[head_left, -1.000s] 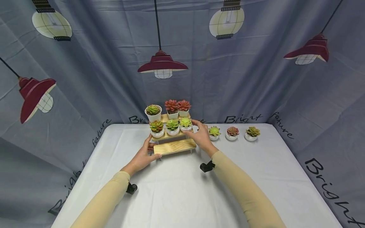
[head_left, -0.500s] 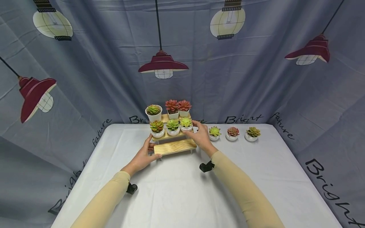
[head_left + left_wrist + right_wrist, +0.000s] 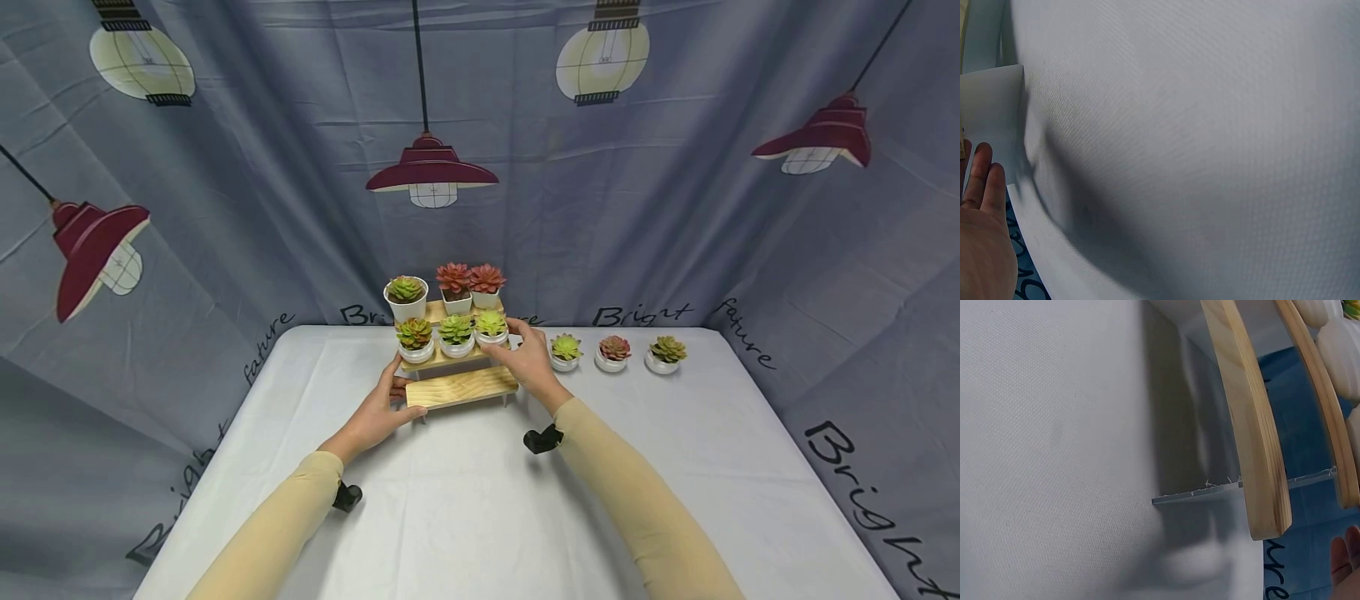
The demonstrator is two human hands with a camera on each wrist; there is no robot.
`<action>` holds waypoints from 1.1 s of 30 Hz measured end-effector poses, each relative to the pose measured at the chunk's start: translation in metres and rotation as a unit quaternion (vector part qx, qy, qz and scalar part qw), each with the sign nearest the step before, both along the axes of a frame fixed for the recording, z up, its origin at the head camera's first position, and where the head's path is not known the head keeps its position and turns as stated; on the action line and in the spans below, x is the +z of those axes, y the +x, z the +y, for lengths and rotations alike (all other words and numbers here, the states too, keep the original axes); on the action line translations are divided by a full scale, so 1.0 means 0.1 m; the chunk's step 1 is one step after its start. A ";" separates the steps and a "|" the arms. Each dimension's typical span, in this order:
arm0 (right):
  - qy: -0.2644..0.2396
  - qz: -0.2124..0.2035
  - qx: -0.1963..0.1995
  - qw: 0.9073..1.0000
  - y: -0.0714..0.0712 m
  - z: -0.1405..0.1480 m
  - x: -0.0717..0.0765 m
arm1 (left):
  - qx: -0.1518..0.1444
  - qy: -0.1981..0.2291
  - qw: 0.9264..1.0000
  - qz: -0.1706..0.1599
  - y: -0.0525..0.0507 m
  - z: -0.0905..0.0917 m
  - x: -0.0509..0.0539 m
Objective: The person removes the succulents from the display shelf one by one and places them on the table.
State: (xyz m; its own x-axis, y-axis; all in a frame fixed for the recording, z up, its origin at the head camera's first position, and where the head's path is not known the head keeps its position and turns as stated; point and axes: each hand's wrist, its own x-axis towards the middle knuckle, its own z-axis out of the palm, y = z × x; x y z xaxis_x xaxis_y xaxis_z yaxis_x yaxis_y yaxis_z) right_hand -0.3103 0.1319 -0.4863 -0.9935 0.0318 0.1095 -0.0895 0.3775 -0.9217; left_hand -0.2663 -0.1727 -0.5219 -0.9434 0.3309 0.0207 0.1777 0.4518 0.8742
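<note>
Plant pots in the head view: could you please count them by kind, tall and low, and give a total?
Tall white pots: 3
Low white pots: 6
Total: 9

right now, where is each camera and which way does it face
Head: on the head, facing forward-down at the wooden stand; left hand, right hand and sleeves show.
Left wrist: on that wrist, facing mostly the white tablecloth; palm and fingers show at left.
Right wrist: on that wrist, facing the stand's end; fingers show lower right.
Head and right wrist share the stand.
</note>
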 end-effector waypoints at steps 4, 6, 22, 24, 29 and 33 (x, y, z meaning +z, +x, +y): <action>0.001 -0.003 0.001 1.000 0.00 0.00 0.00 | 0.003 -0.002 1.000 -0.001 0.00 0.00 0.00; 0.002 -0.004 0.001 1.000 0.00 0.00 0.01 | 0.004 -0.003 1.000 -0.002 0.01 0.00 0.00; -0.002 0.001 -0.001 1.000 0.02 -0.01 0.02 | 0.008 -0.001 1.000 -0.005 0.02 0.01 0.02; -0.004 0.003 0.000 1.000 0.02 -0.01 0.02 | 0.008 -0.001 1.000 -0.007 0.01 0.02 0.02; -0.006 0.009 -0.002 1.000 0.01 -0.02 0.02 | 0.007 0.001 1.000 -0.007 0.02 0.02 0.02; -0.006 0.009 -0.006 1.000 0.00 -0.03 0.01 | 0.006 0.000 1.000 -0.005 0.02 0.02 0.02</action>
